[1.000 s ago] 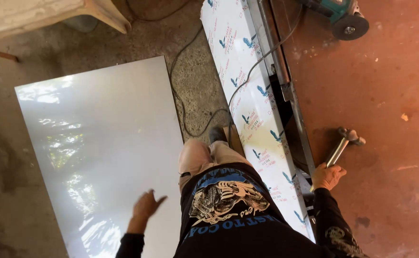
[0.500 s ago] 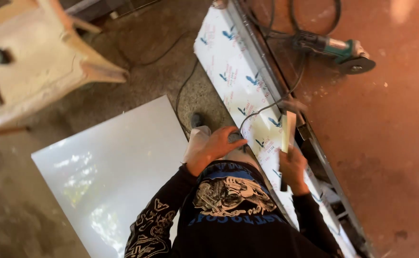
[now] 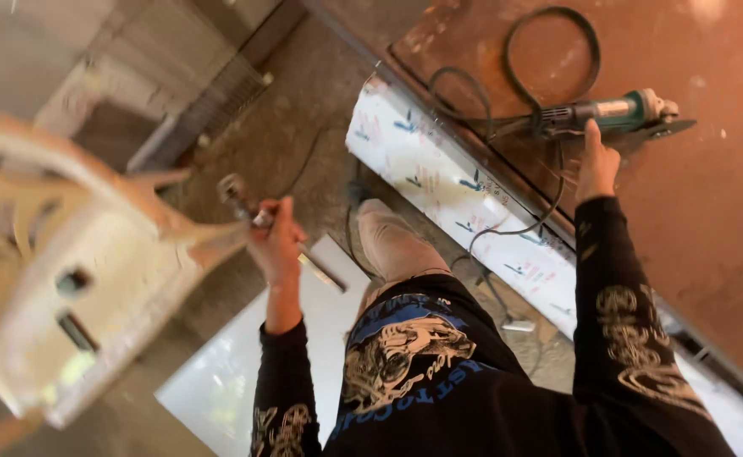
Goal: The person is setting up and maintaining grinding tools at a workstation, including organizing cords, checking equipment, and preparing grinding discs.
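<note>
My left hand is raised in front of me and closed around a long metal tool with a rounded head; its shaft sticks out below my fist. My right hand is stretched out to the green and grey angle grinder, which lies on a rust-red surface. The fingertips touch the grinder's body and the fingers are not closed around it. My bare knee and dark printed shorts fill the lower middle.
A long panel in printed white film lies along the red surface's edge. The grinder's black cable loops behind it and trails over the panel. A glossy white sheet lies on the concrete floor. A blurred white plastic chair stands left.
The view has swung upward and left. The metal tool has passed from my right hand to my left, which lifted it. My right hand has reached out to the grinder.
</note>
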